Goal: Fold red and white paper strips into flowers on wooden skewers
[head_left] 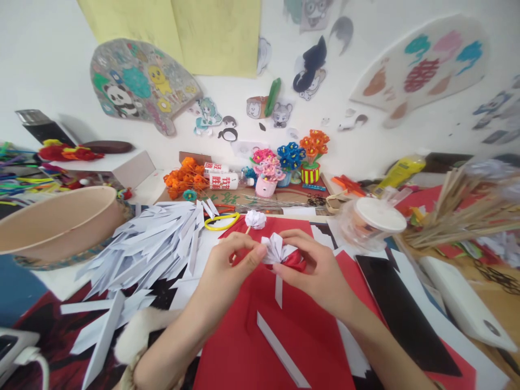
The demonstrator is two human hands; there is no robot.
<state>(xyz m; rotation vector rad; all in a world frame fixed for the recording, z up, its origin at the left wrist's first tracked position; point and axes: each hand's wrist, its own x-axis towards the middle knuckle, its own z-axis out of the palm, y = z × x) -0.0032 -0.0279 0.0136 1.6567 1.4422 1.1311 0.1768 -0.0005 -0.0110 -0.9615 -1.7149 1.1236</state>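
Paper flower (274, 250) held above the red paper (239, 346), 3 flower pots behind

Your left hand (235, 262) pinches the white folds of the paper flower between thumb and fingers; your right hand (311, 265) is curled narrow around its other side, where red shows. 1 white strip (280, 351) lies on the red paper in front of you.

Behind your hands, the pink pot (266, 188) holds pink flowers (268, 165), the blue pot (284, 179) holds blue flowers (291, 154), and the striped pot (311, 174) holds orange flowers (314, 144). Left of these, a clear bottle (229, 181) lies on its side.

At your left stands a wide tan bowl (60, 214); you can see its inner wall, but the near rim hides its floor. Next to it spreads a heap of folded white paper (154, 244). To your right, a lidded tub (377, 215) has something orange inside, too blurred to name.
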